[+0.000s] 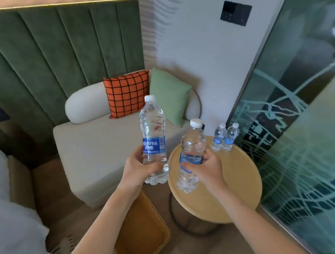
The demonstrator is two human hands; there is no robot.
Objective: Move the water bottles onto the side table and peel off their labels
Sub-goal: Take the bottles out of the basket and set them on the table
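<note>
Left hand [139, 166]: fingers curled round the upright bottle [152, 124], low on its body. Right hand [210, 168]: fingers wrapped over the label [189, 158] of the tilted bottle [192, 143], above the side table [238, 191]. Beyond those fingers, a third bottle [219, 138] and a fourth bottle [231, 138] stand side by side on it.

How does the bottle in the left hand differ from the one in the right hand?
The left bottle, held by the left hand, is upright beside the side table; the right bottle, in the right hand, tilts above the tabletop. The left bottle's label reads clearly; the right bottle's is partly hidden by fingers. Both are clear, white-capped and still labelled.
</note>
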